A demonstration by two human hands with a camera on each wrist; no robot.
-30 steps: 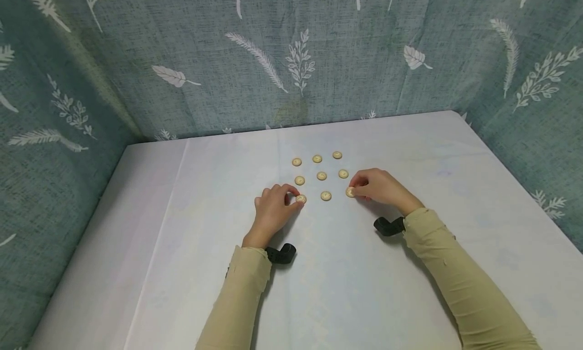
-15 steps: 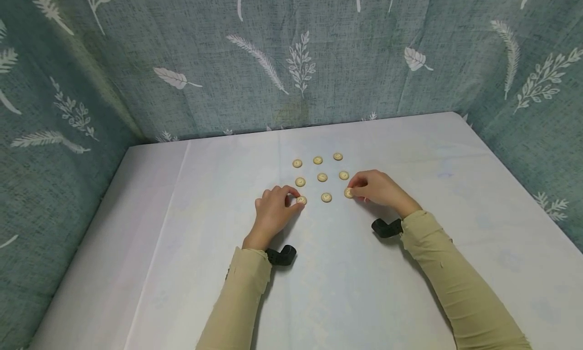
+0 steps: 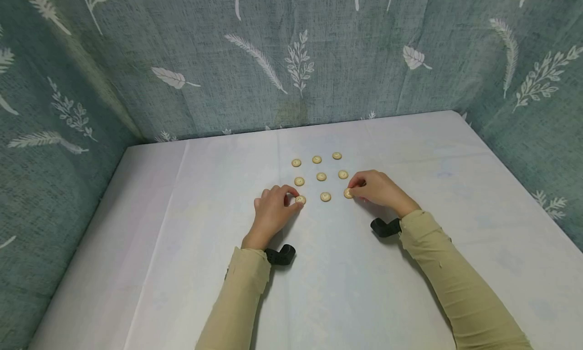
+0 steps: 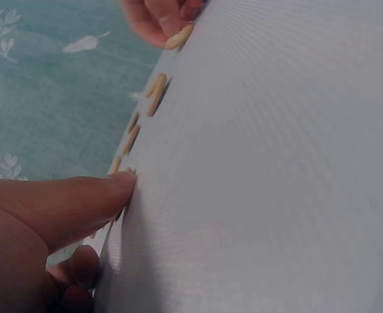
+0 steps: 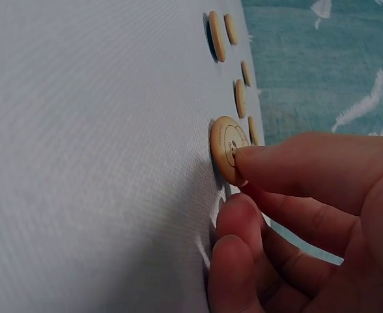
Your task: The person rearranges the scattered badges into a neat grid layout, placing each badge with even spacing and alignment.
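Several round wooden discs lie in a three-by-three grid on the white table; the middle disc (image 3: 321, 176) is one of them. At the grid's near left corner, my left hand (image 3: 273, 211) pinches a disc (image 3: 300, 200) between thumb and forefinger; in the left wrist view the thumb (image 4: 94, 202) mostly hides it. My right hand (image 3: 380, 190) pinches the near right disc (image 5: 226, 151), which tilts up from the cloth and shows a printed line drawing. Between the two hands lies the near middle disc (image 3: 325, 197), touched by neither.
A pale cloth covers the table (image 3: 205, 289). Green curtains (image 3: 205, 46) with white leaf prints stand behind it and at both sides. Each wrist wears a black camera mount, such as the left mount (image 3: 281, 255).
My right hand has shifted slightly left with its disc, closer to the near middle disc. The left hand and the other discs stay where they were.
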